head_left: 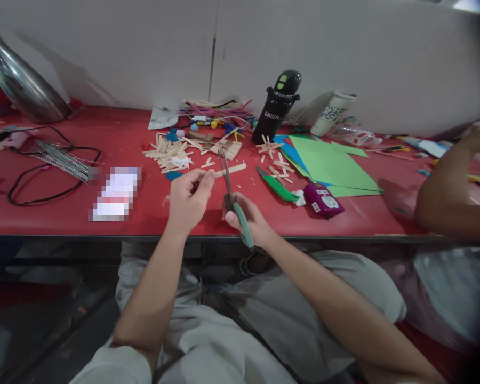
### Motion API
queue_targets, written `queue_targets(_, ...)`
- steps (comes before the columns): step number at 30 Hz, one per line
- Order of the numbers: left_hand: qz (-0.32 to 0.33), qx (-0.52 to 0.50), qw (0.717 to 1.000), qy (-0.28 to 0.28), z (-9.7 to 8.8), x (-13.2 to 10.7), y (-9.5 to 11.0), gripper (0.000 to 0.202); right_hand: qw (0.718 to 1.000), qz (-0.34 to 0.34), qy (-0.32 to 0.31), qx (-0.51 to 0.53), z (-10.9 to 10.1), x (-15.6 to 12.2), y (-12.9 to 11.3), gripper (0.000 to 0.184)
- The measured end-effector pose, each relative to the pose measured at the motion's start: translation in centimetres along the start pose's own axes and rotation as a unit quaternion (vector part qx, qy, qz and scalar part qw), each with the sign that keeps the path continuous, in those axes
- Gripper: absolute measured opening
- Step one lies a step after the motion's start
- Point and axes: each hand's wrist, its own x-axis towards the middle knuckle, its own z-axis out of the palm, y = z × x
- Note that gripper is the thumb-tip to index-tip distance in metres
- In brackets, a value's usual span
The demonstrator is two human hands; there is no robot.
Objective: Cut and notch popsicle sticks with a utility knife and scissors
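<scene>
My left hand pinches one end of a pale wooden craft stick, holding it level above the red table. My right hand grips green-handled scissors, blades pointing up and away. The thin blades cross the stick near its middle. Both hands hover over the table's near edge, above my lap.
A pile of craft sticks lies behind my hands, with coloured wires further back. A black bottle, green paper sheets, a green cutter and a purple object sit right. Another person's arm rests at the far right. Black cable lies left.
</scene>
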Motion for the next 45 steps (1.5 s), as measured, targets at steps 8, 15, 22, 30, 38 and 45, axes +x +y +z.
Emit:
queue_targets(8,-0.004,-0.005,1.000,-0.001,0.07,-0.05,-0.05,0.043,1.000,-0.002,0.003,-0.003,0.11,-0.08,0.00,0.068)
queue_targets(15,-0.001,0.005,1.000,-0.004,-0.08,-0.07,-0.09,0.040,1.000,-0.003,0.002,-0.003,0.10,-0.07,-0.12,0.068)
queue_targets(22,0.004,-0.001,1.000,-0.001,0.03,-0.05,0.01,0.043,1.000,-0.007,0.002,0.004,0.13,-0.11,0.05,0.067)
queue_targets(30,0.000,-0.003,1.000,0.004,-0.09,0.00,-0.39,0.043,1.000,-0.012,-0.001,0.001,0.10,-0.03,0.20,0.067)
queue_targets(38,0.007,-0.003,1.000,-0.002,-0.04,-0.15,-0.68,0.039,1.000,-0.008,-0.002,0.003,0.06,-0.11,0.12,0.068)
queue_targets(45,0.004,-0.005,1.000,-0.009,-0.03,-0.04,-0.30,0.035,1.000,-0.005,0.000,0.002,0.11,-0.14,0.08,0.068)
